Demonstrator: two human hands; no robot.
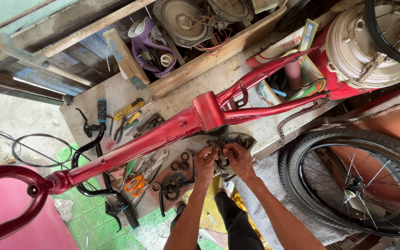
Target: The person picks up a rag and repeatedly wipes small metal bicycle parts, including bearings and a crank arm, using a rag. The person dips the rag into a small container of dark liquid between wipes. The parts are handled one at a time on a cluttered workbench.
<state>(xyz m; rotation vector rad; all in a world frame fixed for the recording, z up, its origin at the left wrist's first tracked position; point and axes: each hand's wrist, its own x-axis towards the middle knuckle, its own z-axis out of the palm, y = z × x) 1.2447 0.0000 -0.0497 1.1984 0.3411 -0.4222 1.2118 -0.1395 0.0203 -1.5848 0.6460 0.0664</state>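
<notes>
A red bicycle frame (163, 134) lies across a low workbench (237, 74), stripped of wheels. Just below its bottom bracket shell (208, 111), both my hands work together on a dirty grey rag (237, 139). My left hand (205, 159) pinches the rag's left side. My right hand (240, 159) grips the rag next to it, fingers closed; something small may be wrapped inside, but it is hidden. A black crank with chainring (172, 187) lies just left of my left hand.
Pliers, spanners, orange-handled scissors (136, 184) and rings litter the bench. Black handlebars (99, 185) lie at the left. A bicycle wheel (357, 185) stands at the right, a chain (297, 118) hangs from the frame. Wooden crates of old parts (186, 23) sit behind.
</notes>
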